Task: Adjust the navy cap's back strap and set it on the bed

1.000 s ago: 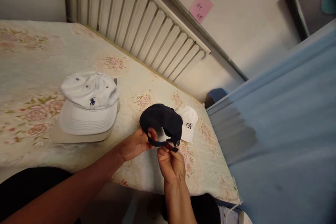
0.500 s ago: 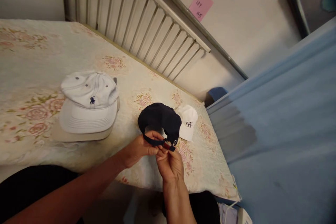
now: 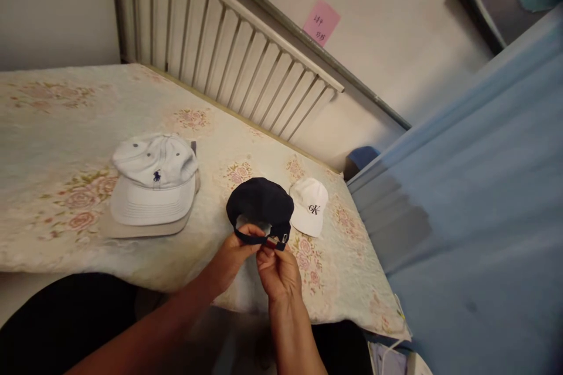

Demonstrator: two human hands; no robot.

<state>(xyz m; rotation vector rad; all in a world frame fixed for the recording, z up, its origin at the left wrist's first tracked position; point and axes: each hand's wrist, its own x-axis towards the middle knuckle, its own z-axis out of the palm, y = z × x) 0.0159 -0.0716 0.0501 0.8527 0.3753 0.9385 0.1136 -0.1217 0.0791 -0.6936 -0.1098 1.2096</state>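
A dark navy cap (image 3: 259,204) rests on the flowered bedspread (image 3: 65,129), its back opening turned toward me. My left hand (image 3: 233,258) pinches the cap's rear strap from the left. My right hand (image 3: 278,269) pinches the same strap at its small metal buckle (image 3: 281,240). Both hands are closed on the strap and nearly touch each other. A white cap with a black logo (image 3: 309,206) lies right behind the dark cap, touching it.
A pale cap with a small blue emblem (image 3: 153,179) sits stacked on a beige cap at the left. A slatted metal bed rail (image 3: 237,53) runs along the far side. A pink note (image 3: 321,22) hangs on the wall. A blue curtain (image 3: 475,205) fills the right.
The view has shifted a little. Both hands have drawn closer together on the dark cap's rear strap, and the cap sits slightly lower and flatter.
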